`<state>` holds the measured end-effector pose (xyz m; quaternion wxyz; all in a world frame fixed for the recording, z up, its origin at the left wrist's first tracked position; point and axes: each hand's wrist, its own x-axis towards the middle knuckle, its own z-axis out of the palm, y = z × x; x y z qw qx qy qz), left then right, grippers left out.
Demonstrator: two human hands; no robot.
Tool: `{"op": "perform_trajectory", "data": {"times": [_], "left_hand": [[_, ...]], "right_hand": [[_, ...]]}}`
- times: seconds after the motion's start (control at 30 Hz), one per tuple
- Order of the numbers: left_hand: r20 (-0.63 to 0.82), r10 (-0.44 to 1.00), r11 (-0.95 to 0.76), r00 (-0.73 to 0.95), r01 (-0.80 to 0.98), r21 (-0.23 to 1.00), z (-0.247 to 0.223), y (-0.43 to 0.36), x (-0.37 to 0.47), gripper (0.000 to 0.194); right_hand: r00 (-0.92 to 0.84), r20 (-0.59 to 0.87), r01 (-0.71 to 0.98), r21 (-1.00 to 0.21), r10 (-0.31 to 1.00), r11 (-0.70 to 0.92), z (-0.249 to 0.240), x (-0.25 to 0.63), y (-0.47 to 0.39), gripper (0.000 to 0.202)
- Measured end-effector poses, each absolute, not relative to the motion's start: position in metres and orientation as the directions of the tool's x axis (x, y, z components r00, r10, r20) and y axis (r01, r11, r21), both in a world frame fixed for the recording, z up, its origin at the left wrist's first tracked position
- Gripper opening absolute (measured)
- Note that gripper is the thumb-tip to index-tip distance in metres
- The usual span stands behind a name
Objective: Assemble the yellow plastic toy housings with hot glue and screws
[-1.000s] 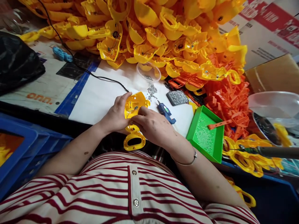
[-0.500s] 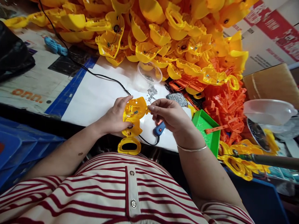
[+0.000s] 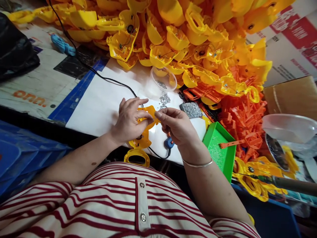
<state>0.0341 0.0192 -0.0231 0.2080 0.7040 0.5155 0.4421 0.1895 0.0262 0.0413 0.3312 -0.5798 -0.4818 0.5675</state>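
A yellow plastic casing [image 3: 144,141] lies at the near edge of the white sheet [image 3: 86,109], its oval loop hanging toward my striped shirt. Over its upper part reaches my left hand [image 3: 131,120], thumb and fingers apart around the casing's edge, covering much of its inside. My right hand [image 3: 174,124] pinches at the casing's right edge, thumb and forefinger pressed together; what lies between them is too small to make out. Just below that hand is a blue and orange tool [image 3: 169,142] with a black cable.
Yellow shells [image 3: 158,56] are heaped at the back, orange parts [image 3: 247,119] at the right. Small silver screws [image 3: 164,99] lie by a clear tub [image 3: 175,82]; a screw-covered block [image 3: 191,110] and green tray [image 3: 230,148] stand right. A dark rod [image 3: 292,185] juts in.
My left hand has moved right over the casing, its thumb now across the upper part and hiding the inside. My right hand stays pinched at the edge. The view has shifted slightly.
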Motion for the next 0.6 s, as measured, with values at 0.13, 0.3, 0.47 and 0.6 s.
{"op": "perform_trajectory", "data": {"times": [0.13,0.3,0.47,0.6], "left_hand": [[0.378,0.925,-0.345,0.048,0.526,0.777,-0.024,0.02,0.03,0.007],[0.357,0.933,-0.329,0.047,0.515,0.792,-0.022,0.019,0.032,0.008],[0.391,0.92,-0.351,0.034,0.517,0.781,-0.03,0.02,0.031,0.007],[0.396,0.917,-0.306,-0.048,0.551,0.776,-0.042,0.023,0.02,0.036]], "right_hand": [[-0.102,-0.258,0.215,-0.949,0.961,-0.232,0.034,0.197,0.028,0.047],[-0.188,-0.012,0.392,-0.918,0.982,0.063,0.032,0.199,0.03,0.032],[-0.244,-0.066,0.358,-0.933,0.968,0.027,0.032,0.197,0.034,0.036],[-0.167,-0.11,0.3,-0.952,0.98,-0.056,0.028,0.199,0.042,0.036]]}}
